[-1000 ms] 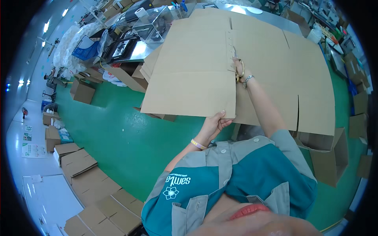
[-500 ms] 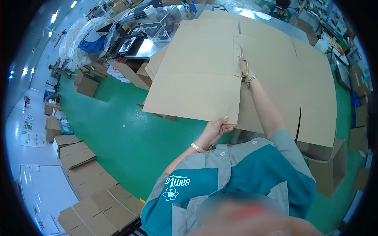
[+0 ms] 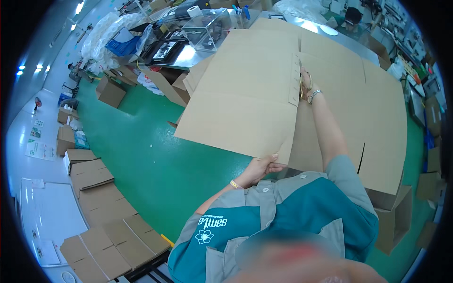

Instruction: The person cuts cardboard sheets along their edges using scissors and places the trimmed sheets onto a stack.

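My left hand (image 3: pixel 262 170) pinches the near right corner of a flat brown cardboard sheet (image 3: pixel 236 104), thumb on top and fingers beneath. Along the sheet's right edge, my right hand (image 3: pixel 306 89) grips gold-handled scissors (image 3: pixel 309 83). Their blades point away from me and are mostly hidden at the cardboard. A narrow strip (image 3: pixel 293 87) with small marks or slits runs beside them on that edge. Under my right forearm lies a larger slotted cardboard piece (image 3: pixel 349 113), partly covered by the sheet.
An open cardboard box (image 3: pixel 396 221) stands below the large piece at right. Behind are a clear acrylic box (image 3: pixel 206 30), a blue basket (image 3: pixel 123 46) and a metal table (image 3: pixel 363 49). Flattened cartons (image 3: pixel 106 210) line the left, beside the green floor (image 3: pixel 141 155). Another person (image 3: pixel 351 19) is at the far side.
The view has shifted slightly. My left hand and the sheet's near corner sit a little lower, and the corner looks more bent. The scissors stay at the right edge, their blades now less visible.
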Demonstrator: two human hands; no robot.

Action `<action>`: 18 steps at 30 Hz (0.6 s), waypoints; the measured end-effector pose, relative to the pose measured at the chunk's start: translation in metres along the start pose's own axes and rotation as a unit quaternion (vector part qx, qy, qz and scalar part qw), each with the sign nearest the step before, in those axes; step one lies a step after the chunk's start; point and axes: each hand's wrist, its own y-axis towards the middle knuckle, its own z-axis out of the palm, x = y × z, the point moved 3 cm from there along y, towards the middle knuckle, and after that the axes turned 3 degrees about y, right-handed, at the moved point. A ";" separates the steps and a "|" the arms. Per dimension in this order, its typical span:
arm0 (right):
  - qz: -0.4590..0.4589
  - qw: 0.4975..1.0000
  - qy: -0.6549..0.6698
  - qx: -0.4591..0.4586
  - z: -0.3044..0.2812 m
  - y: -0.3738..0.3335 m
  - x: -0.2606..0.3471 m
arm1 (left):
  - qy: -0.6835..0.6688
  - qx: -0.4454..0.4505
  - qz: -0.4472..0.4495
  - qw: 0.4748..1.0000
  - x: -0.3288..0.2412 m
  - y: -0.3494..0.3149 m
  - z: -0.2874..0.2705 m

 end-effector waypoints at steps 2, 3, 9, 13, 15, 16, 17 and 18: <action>-0.036 0.995 -0.086 -0.033 -0.029 0.019 0.001 | 0.001 0.005 -0.005 1.000 0.000 0.002 0.003; -0.062 0.980 -0.179 -0.054 -0.034 0.022 0.002 | 0.001 0.003 -0.005 1.000 -0.001 0.001 0.004; -0.017 1.000 -0.019 -0.008 -0.006 0.029 -0.001 | 0.012 -0.006 0.007 1.000 -0.003 -0.002 0.001; -0.034 0.999 -0.032 -0.001 -0.027 0.039 0.010 | 0.008 -0.002 0.001 1.000 -0.002 -0.002 0.006; -0.103 0.991 -0.078 -0.027 -0.035 0.046 0.012 | 0.001 -0.007 0.004 1.000 -0.002 0.000 0.008; -0.109 0.991 -0.076 -0.033 -0.037 0.048 0.012 | -0.008 -0.009 -0.002 1.000 -0.002 0.000 0.009; -0.114 0.990 -0.073 -0.038 -0.039 0.050 0.011 | -0.017 -0.011 -0.008 1.000 -0.003 0.000 0.010; -0.112 0.990 -0.073 -0.035 -0.029 0.047 0.013 | -0.018 -0.015 -0.007 1.000 -0.003 -0.001 0.008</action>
